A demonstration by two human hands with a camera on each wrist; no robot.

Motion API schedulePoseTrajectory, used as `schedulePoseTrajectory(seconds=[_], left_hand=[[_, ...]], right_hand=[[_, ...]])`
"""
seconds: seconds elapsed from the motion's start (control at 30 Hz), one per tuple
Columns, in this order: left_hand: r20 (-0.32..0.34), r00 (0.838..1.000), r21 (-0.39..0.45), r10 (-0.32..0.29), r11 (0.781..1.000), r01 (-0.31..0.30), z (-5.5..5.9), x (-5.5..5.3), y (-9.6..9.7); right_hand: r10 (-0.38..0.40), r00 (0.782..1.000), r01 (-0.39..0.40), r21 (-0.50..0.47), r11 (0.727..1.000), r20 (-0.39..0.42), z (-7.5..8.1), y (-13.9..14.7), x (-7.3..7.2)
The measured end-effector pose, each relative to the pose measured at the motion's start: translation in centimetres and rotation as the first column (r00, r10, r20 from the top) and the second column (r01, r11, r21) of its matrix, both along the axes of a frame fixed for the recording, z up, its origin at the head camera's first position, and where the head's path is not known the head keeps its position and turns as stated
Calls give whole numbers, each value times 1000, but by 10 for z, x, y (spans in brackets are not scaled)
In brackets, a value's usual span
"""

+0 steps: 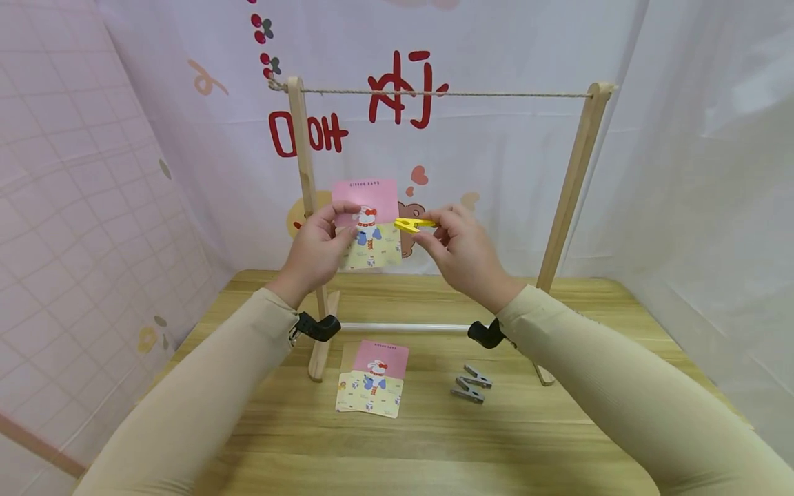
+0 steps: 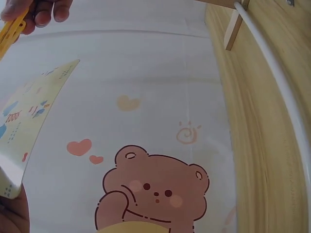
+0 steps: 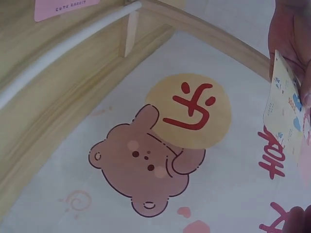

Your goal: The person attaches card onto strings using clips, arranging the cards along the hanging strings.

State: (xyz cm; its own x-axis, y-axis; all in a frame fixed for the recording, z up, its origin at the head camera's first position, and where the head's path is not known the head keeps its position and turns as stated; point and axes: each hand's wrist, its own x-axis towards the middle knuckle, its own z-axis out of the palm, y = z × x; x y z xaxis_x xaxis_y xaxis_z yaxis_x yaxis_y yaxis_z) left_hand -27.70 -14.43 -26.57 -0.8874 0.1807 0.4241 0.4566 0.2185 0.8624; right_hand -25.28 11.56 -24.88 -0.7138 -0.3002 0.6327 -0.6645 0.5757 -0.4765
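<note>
My left hand (image 1: 318, 246) pinches a pink and yellow card (image 1: 381, 241) with a rabbit on it, thumb and fingers at its left side. The same card (image 2: 29, 111) slants across the left of the left wrist view. Between thumb and fingers of my right hand (image 1: 465, 248) is a yellow clothespin (image 1: 414, 224), its tip right at the card's right edge. Both hands are raised, below the twine (image 1: 446, 93) strung between two wooden posts. In the right wrist view, the left hand (image 3: 296, 43) and the card (image 3: 286, 104) show at the right edge.
A small stack of similar cards (image 1: 375, 379) lies on the wooden table (image 1: 434, 441). Several grey clothespins (image 1: 473, 384) lie to its right. The rack's left post (image 1: 304, 151) and right post (image 1: 573, 186) stand either side, joined low down by a white bar (image 1: 403, 327).
</note>
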Motion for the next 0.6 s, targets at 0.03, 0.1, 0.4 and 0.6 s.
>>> schedulePoseTrajectory(seconds=[0.03,0.1,0.4,0.6], left_hand=[[4,1000,0,4,1000,-4,2,0,0],[10,1000,0,13,1000,-13,5,0,0],[-55,998,25,22,999,-20,21,1,3],[-91,995,43,35,999,-31,33,1,3]], right_hand=[[-5,1000,5,-1,1000,-7,2,-1,0],[-8,1000,8,-8,1000,-23,7,-2,-2],[0,993,-1,-13,1000,-116,31,-9,-4],[1,988,-3,-17,1000,-157,47,-16,-6]])
